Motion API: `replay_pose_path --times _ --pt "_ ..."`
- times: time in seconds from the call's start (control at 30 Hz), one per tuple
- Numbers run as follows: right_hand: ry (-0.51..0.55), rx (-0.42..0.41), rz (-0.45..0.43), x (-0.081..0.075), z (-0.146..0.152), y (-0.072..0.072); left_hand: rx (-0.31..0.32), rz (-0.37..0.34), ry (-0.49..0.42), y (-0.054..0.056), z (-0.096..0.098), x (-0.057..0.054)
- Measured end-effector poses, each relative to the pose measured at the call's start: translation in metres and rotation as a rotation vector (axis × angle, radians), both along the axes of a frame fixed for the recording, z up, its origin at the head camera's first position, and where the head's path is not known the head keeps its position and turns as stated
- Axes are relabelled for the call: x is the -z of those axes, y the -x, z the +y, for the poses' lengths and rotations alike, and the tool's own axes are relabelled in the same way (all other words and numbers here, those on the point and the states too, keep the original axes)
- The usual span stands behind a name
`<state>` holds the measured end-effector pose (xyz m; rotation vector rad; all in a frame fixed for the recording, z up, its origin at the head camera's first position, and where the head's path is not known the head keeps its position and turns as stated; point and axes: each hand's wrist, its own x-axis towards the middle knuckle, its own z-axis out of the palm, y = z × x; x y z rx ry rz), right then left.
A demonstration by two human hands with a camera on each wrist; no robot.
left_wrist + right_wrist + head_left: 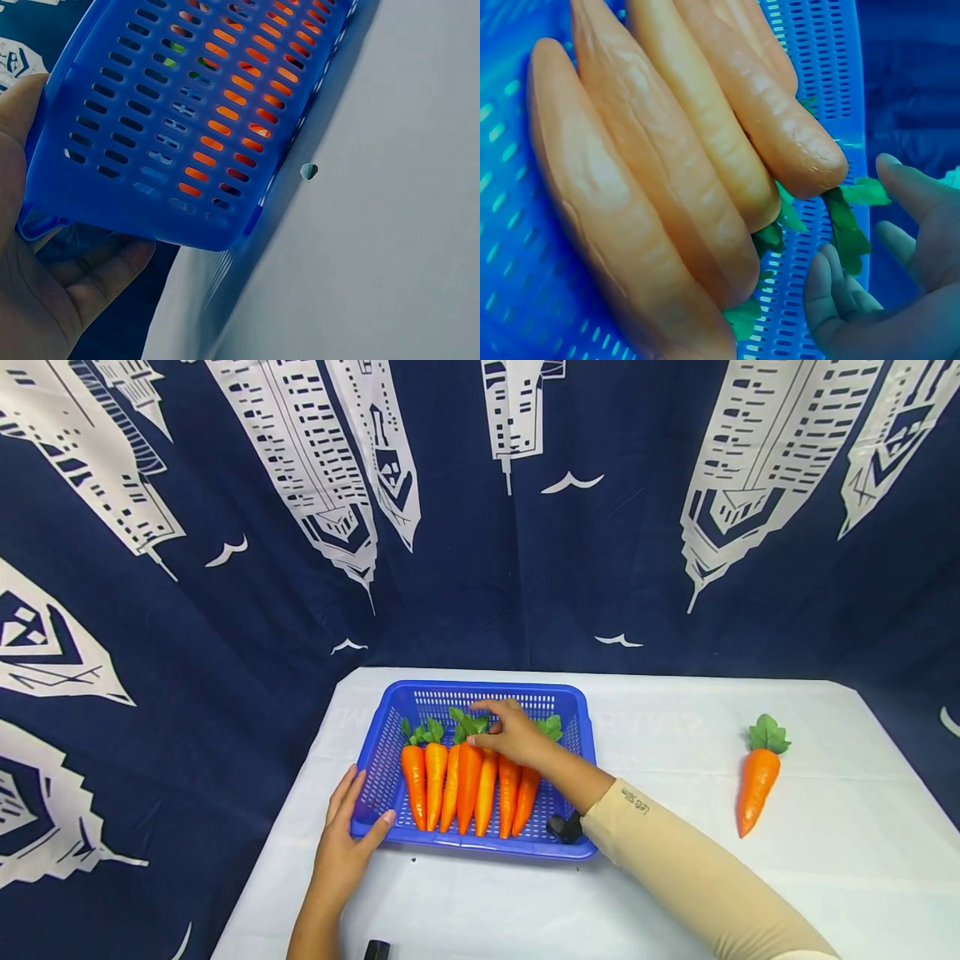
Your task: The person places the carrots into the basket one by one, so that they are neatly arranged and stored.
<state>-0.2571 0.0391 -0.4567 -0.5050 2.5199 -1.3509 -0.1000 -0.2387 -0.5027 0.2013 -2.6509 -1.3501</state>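
Note:
A blue basket (pixel 480 850) holds several orange carrots (pixel 468 781) side by side, leafy tops toward its back wall. My left hand (pixel 347 843) grips the basket's front left corner; in the left wrist view, its fingers (pixel 112 274) lie below the blue rim on the outside. Over the carrots, my right hand (pixel 517 733) reaches in at the green leaves (pixel 467 724) of a middle carrot. Its thumb and fingers are spread apart around those leaves. In the right wrist view, the right hand (pixel 900 277) is beside the leaf tips of the topmost carrot (pixel 769 105).
A single carrot (pixel 757 785) lies on the white table (pixel 667 760) to the right, leaves pointing away. Behind the table hangs a dark blue cloth (pixel 465 602) printed with white buildings. A small black object (pixel 377 950) shows at the front edge of the head view.

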Motion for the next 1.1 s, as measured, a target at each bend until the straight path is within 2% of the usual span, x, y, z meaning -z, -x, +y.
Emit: replay_pose_path --times 0.33,0.5,0.9,1.1 --pt "0.096 0.11 0.051 -0.008 0.006 0.003 0.002 0.001 -0.001 0.0 -0.001 0.001" --pt "0.147 0.121 0.076 -0.015 0.008 0.001 0.002 -0.007 -0.002 -0.001 0.0 0.0" --pt "0.237 0.154 0.039 -0.043 0.023 -0.009 0.001 -0.003 -0.009 -0.001 0.002 -0.001" --pt "0.299 0.179 0.028 -0.051 0.035 -0.012 0.003 -0.01 -0.013 -0.001 0.001 -0.002"
